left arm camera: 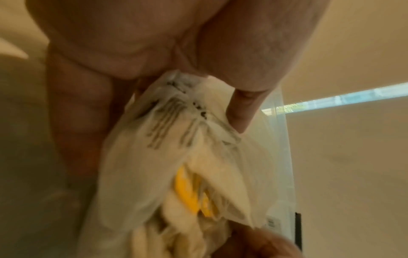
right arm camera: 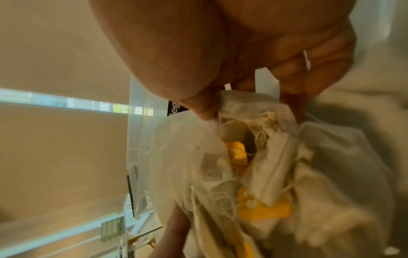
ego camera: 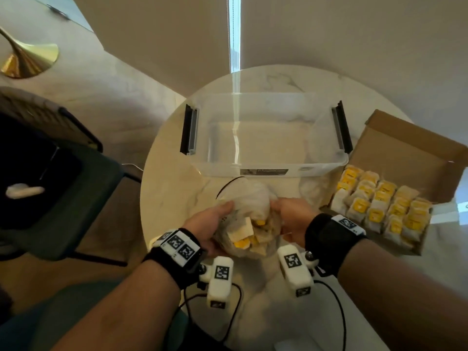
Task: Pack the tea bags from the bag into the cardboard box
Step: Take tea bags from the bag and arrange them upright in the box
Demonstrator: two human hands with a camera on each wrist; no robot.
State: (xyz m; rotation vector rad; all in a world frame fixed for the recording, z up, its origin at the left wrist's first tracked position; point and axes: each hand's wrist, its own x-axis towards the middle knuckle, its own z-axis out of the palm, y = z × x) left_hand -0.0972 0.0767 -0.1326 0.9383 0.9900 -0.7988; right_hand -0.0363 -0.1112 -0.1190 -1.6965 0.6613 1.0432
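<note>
The left hand [ego camera: 207,225] has its fingers [left arm camera: 240,108] pinched on one side of the thin plastic bag [ego camera: 247,219]; between both hands it sags, soft and light, tea bags [ego camera: 244,236] loose inside. The right hand [ego camera: 291,221] grips the opposite edge. Best held at the mouth, since the film looks slippery. Well right of the fingers sits the cardboard box [ego camera: 405,150], partly filled

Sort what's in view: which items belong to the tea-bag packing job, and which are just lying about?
Job:
plastic bag of tea bags, gripped by left hand and right hand
cardboard box, partly filled

Lying about:
clear plastic bin
round table
brass lamp base
</note>
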